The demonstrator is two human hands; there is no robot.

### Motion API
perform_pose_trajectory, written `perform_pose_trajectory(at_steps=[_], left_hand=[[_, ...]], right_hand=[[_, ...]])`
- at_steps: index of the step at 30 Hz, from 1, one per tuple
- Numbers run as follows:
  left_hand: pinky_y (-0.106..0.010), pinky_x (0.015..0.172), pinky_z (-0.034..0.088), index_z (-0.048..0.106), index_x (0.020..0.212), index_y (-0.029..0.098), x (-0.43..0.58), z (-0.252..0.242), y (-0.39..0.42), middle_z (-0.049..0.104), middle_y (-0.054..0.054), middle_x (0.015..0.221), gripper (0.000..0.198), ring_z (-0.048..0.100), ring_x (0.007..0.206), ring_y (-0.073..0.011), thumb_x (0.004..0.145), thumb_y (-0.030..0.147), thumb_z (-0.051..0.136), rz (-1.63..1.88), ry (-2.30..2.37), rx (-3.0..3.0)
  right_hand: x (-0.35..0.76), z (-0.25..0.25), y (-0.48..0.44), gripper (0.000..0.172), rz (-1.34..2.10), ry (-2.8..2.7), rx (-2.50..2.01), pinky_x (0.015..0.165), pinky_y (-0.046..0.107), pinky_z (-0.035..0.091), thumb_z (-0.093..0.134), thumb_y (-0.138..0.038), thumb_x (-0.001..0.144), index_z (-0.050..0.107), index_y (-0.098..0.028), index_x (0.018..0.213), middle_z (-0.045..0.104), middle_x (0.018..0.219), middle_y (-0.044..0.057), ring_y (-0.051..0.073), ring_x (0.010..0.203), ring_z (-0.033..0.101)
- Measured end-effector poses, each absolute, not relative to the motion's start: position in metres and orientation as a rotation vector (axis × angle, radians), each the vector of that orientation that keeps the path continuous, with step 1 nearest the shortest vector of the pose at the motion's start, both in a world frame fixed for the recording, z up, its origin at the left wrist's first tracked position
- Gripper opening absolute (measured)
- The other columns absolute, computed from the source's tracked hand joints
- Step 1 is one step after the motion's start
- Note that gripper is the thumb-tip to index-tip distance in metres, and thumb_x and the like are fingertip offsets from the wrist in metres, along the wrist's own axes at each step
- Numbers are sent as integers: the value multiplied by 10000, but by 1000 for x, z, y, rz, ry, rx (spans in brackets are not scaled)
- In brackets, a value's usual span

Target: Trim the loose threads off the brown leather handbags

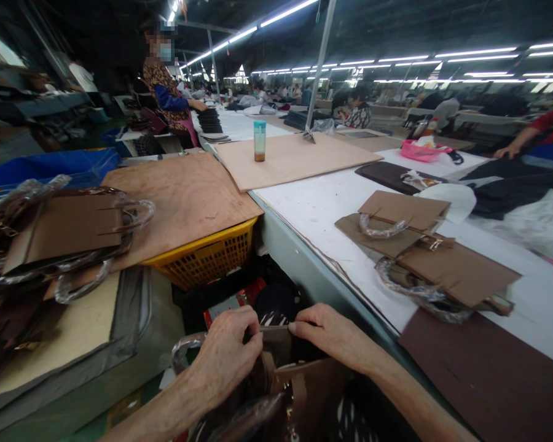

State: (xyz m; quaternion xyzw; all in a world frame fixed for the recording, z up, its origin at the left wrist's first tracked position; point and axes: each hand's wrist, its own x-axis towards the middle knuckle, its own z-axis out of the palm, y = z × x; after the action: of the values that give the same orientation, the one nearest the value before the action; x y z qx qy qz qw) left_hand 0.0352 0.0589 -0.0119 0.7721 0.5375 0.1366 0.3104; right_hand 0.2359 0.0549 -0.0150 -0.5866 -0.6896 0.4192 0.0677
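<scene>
A brown handbag (pixel 317 387) with gold-coloured hardware rests low in front of me, its mouth partly spread. My left hand (pixel 235 341) pinches the bag's upper edge on the left, fingers curled. On the right of that same edge, my right hand (pixel 320 331) grips with thumb and fingers pressed together. One bag handle (pixel 182 353), wrapped in clear plastic, sticks out beside my left wrist. The bag's lower part is hidden by my arms and the frame edge.
Brown handbags (pixel 461 270) lie on the white-covered table (pixel 313 215) at right; more handbags (pixel 69 230) are piled at left. A yellow basket (pixel 207 255) sits under a wooden board (pixel 179 196). A bottle (pixel 259 141) stands farther back. Co-workers flank the tables, including a person (pixel 168 98) handling dark pieces.
</scene>
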Motion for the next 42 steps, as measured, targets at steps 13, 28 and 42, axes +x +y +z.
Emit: perform_pose_trajectory(at_steps=[13,28,42], left_hand=[[-260,653,314,401,563,178,35,-11,53,515,15,641,117,469,652,-138,645,95,394,355,1297,2087],[-251,596,294,378,564,180,37,-19,57,476,21,599,132,442,613,-133,655,85,390,399,1371,2094],[-247,593,304,403,564,176,37,-17,56,477,20,593,134,455,617,-130,672,97,408,411,1373,2076]], right_hand=[[240,-14,55,305,1560,-1791,-1878,449,261,157,528,-403,708,495,-178,506,288,467,-62,93,478,279],[241,-20,58,278,1627,-1751,-1736,463,241,180,525,-397,725,571,-164,582,306,498,-65,90,497,260],[203,-14,49,190,1020,-2264,-1615,644,213,340,487,-255,815,669,-212,785,649,737,5,147,699,550]])
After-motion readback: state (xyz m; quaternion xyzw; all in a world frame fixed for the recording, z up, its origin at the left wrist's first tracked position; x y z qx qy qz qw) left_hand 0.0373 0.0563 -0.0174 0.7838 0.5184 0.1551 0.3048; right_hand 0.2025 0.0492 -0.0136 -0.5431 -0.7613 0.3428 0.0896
